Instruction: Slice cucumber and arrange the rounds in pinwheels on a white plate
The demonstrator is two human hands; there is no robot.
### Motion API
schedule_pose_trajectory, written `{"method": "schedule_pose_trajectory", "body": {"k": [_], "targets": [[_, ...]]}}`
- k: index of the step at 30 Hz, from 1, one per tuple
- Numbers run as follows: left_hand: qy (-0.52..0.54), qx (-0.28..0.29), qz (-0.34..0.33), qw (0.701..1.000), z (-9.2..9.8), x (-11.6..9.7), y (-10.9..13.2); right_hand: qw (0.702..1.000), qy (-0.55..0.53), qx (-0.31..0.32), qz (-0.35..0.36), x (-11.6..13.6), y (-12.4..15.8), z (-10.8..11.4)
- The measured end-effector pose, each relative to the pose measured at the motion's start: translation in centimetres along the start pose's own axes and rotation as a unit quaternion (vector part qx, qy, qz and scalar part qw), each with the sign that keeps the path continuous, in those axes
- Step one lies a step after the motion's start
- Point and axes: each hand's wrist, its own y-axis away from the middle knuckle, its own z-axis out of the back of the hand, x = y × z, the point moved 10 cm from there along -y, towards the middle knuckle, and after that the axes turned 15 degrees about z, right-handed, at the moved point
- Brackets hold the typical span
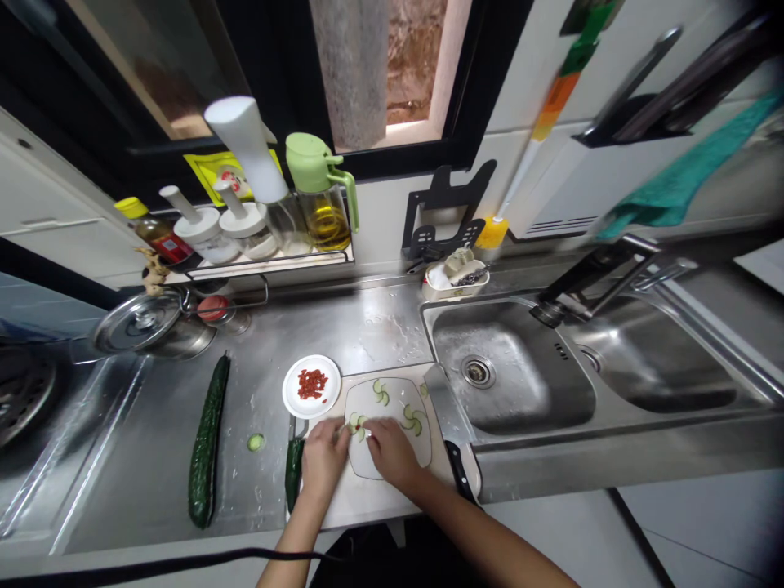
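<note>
Both my hands work low over a squarish plate [392, 394] lying on a white cutting board [343, 506]. Between them is a small pinwheel of cucumber slices [357, 426] with a red bit at its middle. My left hand [324, 459] is at its left, fingers pinched together. From the right, my right hand [392, 453] reaches in with fingertips closed beside the pinwheel. Whatever either hand pinches is too small to make out. Other cucumber pinwheels [414, 420] lie on the plate. Behind my left hand stands a white dish [290, 392] of chopped red pieces [312, 383].
A knife [450, 404] lies along the board's right edge, beside the sink [508, 359]. Left of my left hand are a cut cucumber piece [294, 474], a cucumber end [256, 442] and a whole cucumber [208, 445]. A lidded pot [147, 322] and an oil bottle [327, 216] stand behind.
</note>
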Motion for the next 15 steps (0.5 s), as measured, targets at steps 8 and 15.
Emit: {"method": "schedule_pose_trajectory", "body": {"k": [8,15], "targets": [[-0.068,0.005,0.106,0.992,1.9,3.8,-4.8,1.000,-0.005,-0.017,-0.011,0.3,0.7,1.1],[-0.119,0.064,0.120,0.984,0.9,4.4,-6.3,1.000,-0.004,-0.018,-0.008,0.2,1.0,1.4]]}}
